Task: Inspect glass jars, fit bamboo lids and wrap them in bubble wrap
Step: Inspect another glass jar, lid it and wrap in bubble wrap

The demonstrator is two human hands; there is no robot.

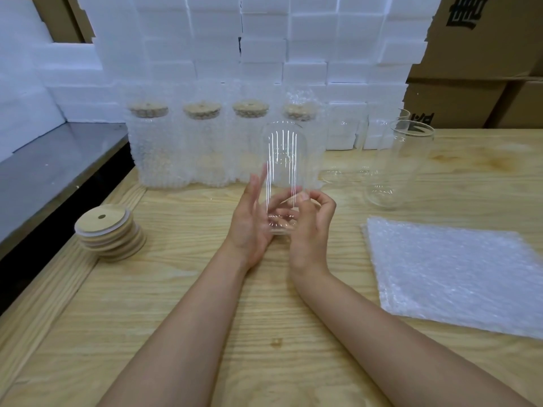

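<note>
I hold a clear glass jar (282, 160) upright above the middle of the wooden table (182, 304), without a lid. My left hand (249, 224) cups its base from the left, fingers spread along the glass. On the right side of the base, my right hand (311, 227) pinches the glass with thumb and fingertips. A stack of round bamboo lids (109, 230) lies at the table's left edge. Bubble wrap sheets (458, 274) lie flat on the right. Several jars wrapped in bubble wrap with bamboo lids (202, 145) stand in a row behind.
More bare glass jars (399, 163) stand at the back right. White foam blocks (264, 48) are stacked behind the row. Cardboard boxes (484, 54) rise at the far right. A dark metal surface (53, 171) adjoins the table on the left.
</note>
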